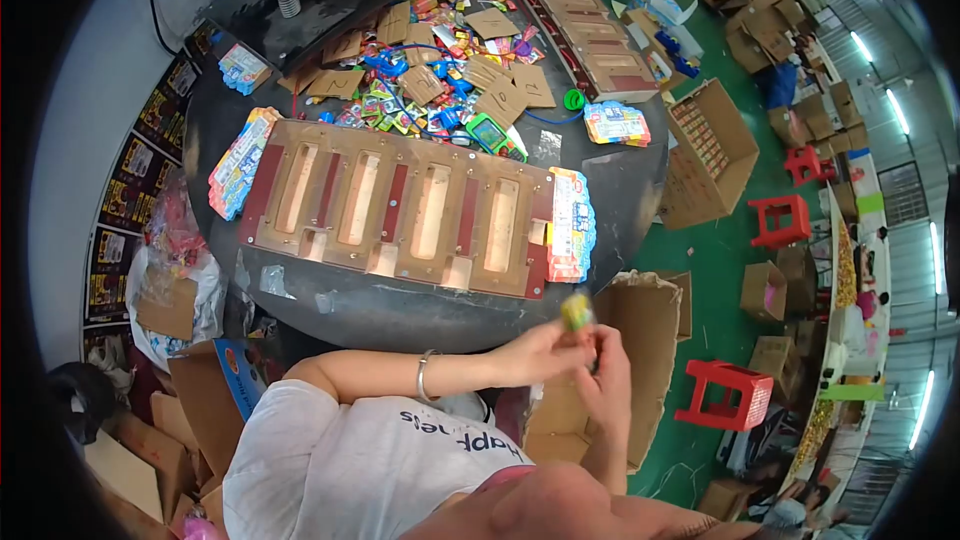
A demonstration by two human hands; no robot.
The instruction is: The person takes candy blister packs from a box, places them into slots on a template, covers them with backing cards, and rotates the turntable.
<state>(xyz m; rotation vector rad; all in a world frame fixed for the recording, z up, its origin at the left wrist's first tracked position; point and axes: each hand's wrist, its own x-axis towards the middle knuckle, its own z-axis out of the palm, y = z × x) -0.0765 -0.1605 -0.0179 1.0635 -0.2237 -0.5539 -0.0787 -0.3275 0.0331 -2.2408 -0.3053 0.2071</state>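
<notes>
Both hands meet in front of my body, just right of the table's near edge. My left hand (545, 352), with a silver bracelet on its wrist, is closed with its fingertips on a small yellow-green wrapped piece (577, 310). The piece points up out of the fingers and is blurred, so its exact kind is unclear. Against it my right hand (608, 380) is closed too, its fingers partly hidden. Beyond them lies a wooden fixture (395, 205) with several long slots. A stack of colourful printed cards (570, 225) stands at its right end, another card stack (243, 162) at its left.
Small packets, numbered cardboard pieces (500, 100) and a green toy phone (497, 137) are heaped behind the fixture on the dark round table (400, 315). A second fixture (590, 30) is at back right. An open carton (640, 360) stands beside me; red stools (724, 395) are right.
</notes>
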